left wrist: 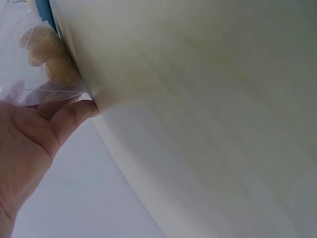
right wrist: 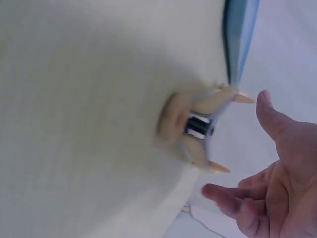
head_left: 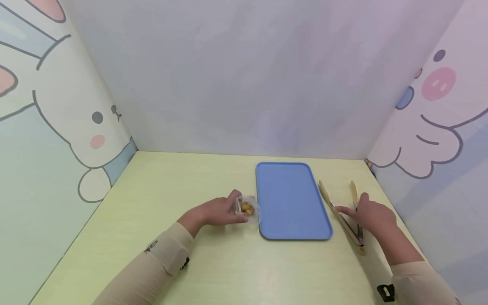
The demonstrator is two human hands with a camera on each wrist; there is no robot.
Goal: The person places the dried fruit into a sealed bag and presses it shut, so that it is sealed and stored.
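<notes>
My left hand (head_left: pixel 221 210) holds a clear plastic bag (head_left: pixel 255 216) between thumb and fingers, beside the tray's left edge. Several small, round, yellow-brown pieces (left wrist: pixel 62 72) lie inside the bag; their exact kind is unclear. In the left wrist view the thumb and fingers (left wrist: pixel 74 115) meet the bag's lower edge. My right hand (head_left: pixel 375 215) is at a pair of tongs (head_left: pixel 348 226) with pale wood-like arms and a metal middle. The tongs are spread in a V on the table. In the right wrist view, thumb and fingers stand wide apart about the tongs (right wrist: pixel 198 126).
A blue rectangular tray (head_left: pixel 293 201) lies flat on the pale yellow table (head_left: pixel 213 271), between the two hands. Upright panels with cartoon animals (head_left: pixel 76 106) stand left and right, and a plain grey-lilac panel (head_left: pixel 236 84) closes the back.
</notes>
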